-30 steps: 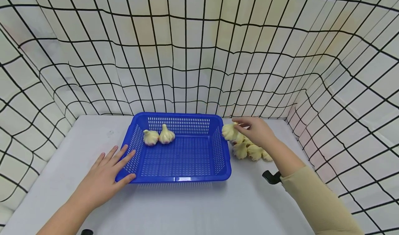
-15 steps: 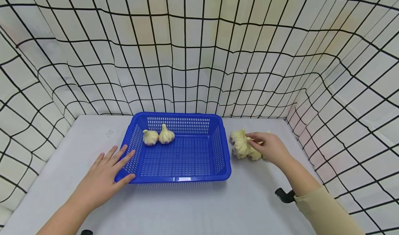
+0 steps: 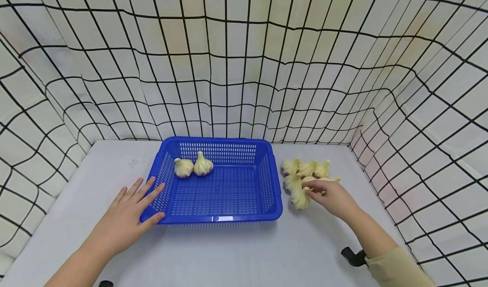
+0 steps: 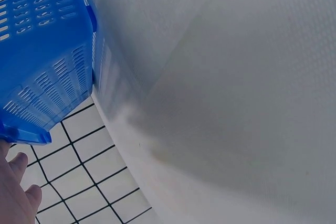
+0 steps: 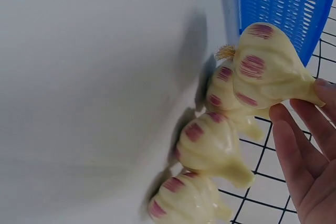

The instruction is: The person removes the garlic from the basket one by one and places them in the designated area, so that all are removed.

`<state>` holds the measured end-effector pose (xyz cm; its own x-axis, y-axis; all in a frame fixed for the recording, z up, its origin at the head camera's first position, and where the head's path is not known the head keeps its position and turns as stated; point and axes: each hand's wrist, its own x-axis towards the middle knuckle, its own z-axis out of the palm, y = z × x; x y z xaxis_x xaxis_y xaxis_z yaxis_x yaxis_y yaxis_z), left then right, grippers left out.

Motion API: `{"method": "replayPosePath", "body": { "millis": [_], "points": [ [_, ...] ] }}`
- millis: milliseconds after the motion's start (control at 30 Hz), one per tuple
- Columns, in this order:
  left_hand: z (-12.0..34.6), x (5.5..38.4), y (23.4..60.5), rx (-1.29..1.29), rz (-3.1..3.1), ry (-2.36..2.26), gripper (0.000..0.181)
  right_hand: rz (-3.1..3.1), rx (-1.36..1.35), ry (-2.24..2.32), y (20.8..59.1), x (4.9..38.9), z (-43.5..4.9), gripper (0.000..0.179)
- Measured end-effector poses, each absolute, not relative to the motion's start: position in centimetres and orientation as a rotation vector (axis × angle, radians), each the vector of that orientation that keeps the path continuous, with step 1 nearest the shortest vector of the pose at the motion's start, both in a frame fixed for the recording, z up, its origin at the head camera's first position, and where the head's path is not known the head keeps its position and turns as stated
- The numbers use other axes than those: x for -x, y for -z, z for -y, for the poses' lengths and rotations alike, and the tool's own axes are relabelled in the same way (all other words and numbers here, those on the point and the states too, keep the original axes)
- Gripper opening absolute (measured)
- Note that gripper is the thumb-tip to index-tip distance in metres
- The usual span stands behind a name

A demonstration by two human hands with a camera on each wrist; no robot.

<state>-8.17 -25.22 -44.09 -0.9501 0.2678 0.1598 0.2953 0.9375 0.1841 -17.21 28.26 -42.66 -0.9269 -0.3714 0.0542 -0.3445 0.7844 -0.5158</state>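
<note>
My right hand (image 3: 331, 198) pinches a garlic bulb (image 5: 268, 66) by its stem, over the near left side of a cluster of bulbs on the table. In the head view this held garlic bulb (image 3: 300, 199) overlaps another garlic bulb (image 3: 292, 182) just behind it. Several more bulbs stand close together there, some partly covered by my fingers. My left hand (image 3: 123, 215), fingers spread and straight, rests on the left rim of a blue plastic basket (image 3: 217, 213). Inside the basket, two garlic bulbs (image 3: 184, 168) sit side by side at the back left.
A white-topped table (image 3: 244, 257) carries the basket and the cluster right of it. Black netting (image 3: 226, 84) over white sheeting encloses the back and both sides. Black pieces, one a wrist mount (image 3: 353, 257), show at the wrists.
My right hand has moved from beside the basket's right rim rightward and nearer to me, with a garlic bulb in its fingers. The left hand, basket and its two bulbs have stayed put.
</note>
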Motion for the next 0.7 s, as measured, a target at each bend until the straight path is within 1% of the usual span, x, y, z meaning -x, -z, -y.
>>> {"method": "replayPosePath", "body": {
  "millis": [400,700],
  "points": [
    [25.2,8.1,43.9,0.428,2.980,0.307,0.077,-2.849,0.627,0.878,44.4,17.2,-28.2,0.026],
    [25.1,8.2,43.6,0.420,3.004,0.318,0.077,-2.841,0.606,0.906,44.6,17.1,-28.1,0.027]
  ]
}}
